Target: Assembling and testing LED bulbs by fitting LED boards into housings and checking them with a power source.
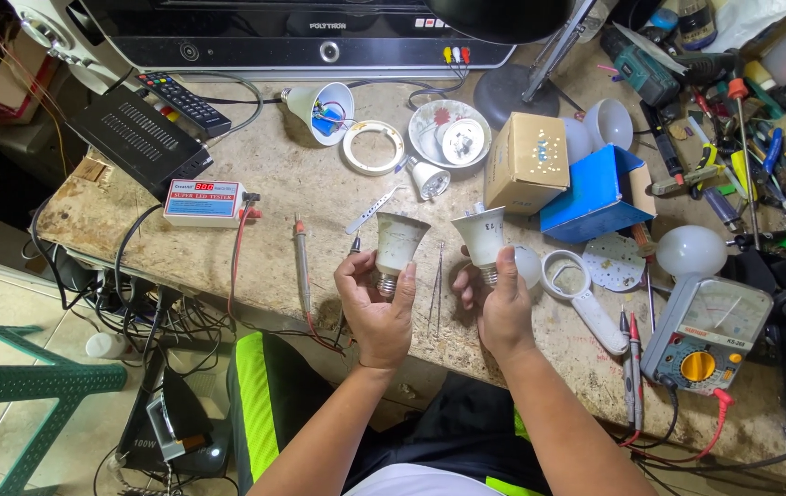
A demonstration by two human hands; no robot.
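Head view: left hand (376,308) fingers grasp a bulb housing (398,241) by its screw base; right hand (500,308) fingers grip a second bulb housing (482,235) likewise. Tweezers (436,289) lie between both hands, a cardboard box (528,162) beyond the right fingertips.

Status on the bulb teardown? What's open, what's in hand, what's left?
Done: both held bulbs have their domes off; loose white domes and an LED disc lie on the bench. In hand: left hand holds one bulb housing by its screw base, right hand holds the other. Left: probes and LED tester lie untouched; nothing is reassembled.
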